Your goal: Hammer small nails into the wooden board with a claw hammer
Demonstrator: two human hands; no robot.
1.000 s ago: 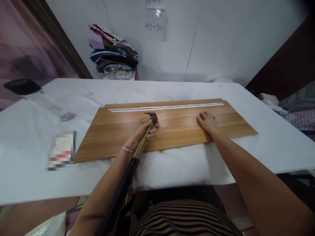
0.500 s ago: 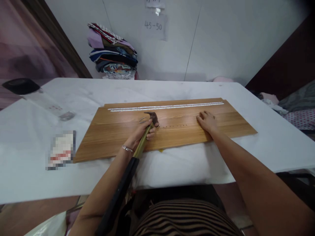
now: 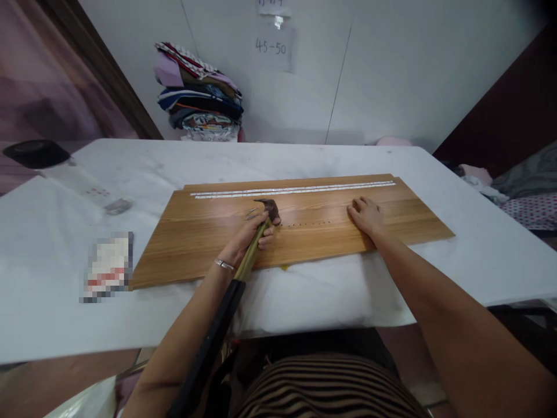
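A wooden board (image 3: 209, 249) lies on the white table, with two white ruled strips (image 3: 296, 190) along its far side. My left hand (image 3: 250, 235) is closed on the hammer (image 3: 249, 255) near its dark claw head; the black grip slants down toward me. Beside the head, a few loose nails (image 3: 252, 214) rest on the board. A row of small dark nail points (image 3: 307, 224) runs rightward from the hammer head. My right hand (image 3: 366, 216) lies on the right part of the board, fingers slightly bent and apart, holding nothing.
A clear bottle with a black cap (image 3: 82, 177) lies at the table's left. A blurred flat packet (image 3: 108, 267) sits left of the board. Folded clothes (image 3: 202, 96) are stacked behind the table (image 3: 331, 157), against the wall.
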